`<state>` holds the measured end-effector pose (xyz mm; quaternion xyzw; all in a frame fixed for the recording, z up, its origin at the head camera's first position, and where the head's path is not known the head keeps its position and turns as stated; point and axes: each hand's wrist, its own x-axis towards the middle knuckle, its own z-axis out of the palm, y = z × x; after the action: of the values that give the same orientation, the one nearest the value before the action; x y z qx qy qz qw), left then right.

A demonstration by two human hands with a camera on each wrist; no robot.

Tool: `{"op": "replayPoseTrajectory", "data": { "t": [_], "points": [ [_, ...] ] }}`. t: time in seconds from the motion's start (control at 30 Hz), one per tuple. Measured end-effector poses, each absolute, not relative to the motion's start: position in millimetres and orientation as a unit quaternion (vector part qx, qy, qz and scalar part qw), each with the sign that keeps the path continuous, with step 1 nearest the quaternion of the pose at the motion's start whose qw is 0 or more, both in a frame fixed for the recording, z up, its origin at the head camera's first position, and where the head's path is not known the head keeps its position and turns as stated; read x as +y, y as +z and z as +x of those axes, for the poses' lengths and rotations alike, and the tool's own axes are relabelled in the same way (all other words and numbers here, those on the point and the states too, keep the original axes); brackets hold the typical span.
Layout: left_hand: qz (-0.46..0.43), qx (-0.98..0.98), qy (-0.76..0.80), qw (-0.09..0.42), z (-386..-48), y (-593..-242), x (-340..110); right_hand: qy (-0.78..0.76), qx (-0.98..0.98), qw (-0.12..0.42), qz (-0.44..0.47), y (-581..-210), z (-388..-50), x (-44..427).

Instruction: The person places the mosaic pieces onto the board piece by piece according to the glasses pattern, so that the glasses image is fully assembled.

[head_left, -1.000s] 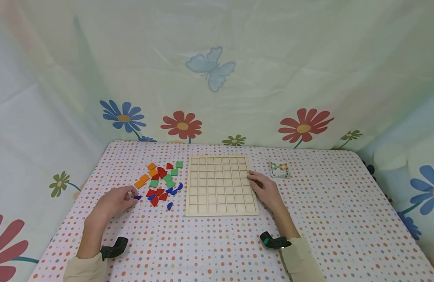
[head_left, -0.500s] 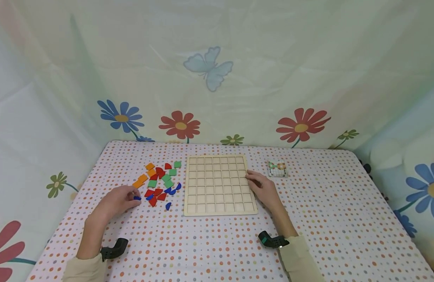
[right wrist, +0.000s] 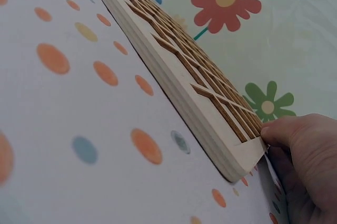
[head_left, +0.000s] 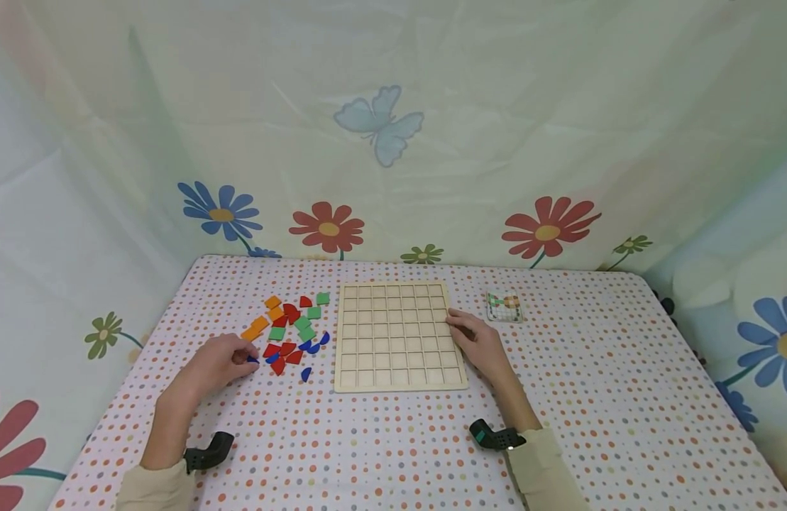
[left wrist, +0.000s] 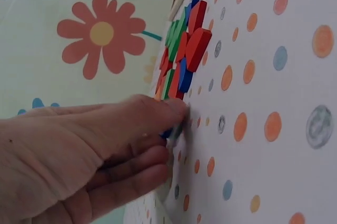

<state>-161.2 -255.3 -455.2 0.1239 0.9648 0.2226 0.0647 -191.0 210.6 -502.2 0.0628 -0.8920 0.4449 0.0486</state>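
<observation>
My left hand pinches a small blue half-round piece between thumb and fingers, just above the table left of the loose pieces. In the left wrist view the fingers cover most of that blue piece. Red wedge pieces and another blue half-round piece lie close by. My right hand rests its thumb and fingertips at the right edge of a flat wooden grid board. Seen from the right wrist, a digit touches the board's rim by one corner; the other fingers are partly hidden.
Green squares and orange squares lie loose behind the red pieces. A small card printed with a coloured grid pattern lies right of the board. The dotted tablecloth ends at a flowered curtain.
My left hand has shifted slightly right, toward the loose pieces, with the blue half-round piece, which shows less between its fingers now. My right hand stays at the board's edge.
</observation>
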Motion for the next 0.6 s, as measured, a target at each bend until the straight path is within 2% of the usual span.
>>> {"op": "replayPoseTrajectory", "data": {
  "t": [0.2,0.43,0.6],
  "points": [
    [0.182,0.948,0.260,0.009,-162.9,-457.4,-235.9,0.454,-0.887,0.048,0.078,-503.2,-191.1,208.5],
    [0.285,0.919,0.270,0.039,-178.0,-454.1,-180.9,0.451,-0.888,0.050,0.075,-500.8,-190.1,208.6],
    [0.316,0.904,0.285,0.048,-195.8,-457.4,-153.2,0.452,-0.888,0.049,0.072,-501.0,-188.7,211.1]
  ]
}}
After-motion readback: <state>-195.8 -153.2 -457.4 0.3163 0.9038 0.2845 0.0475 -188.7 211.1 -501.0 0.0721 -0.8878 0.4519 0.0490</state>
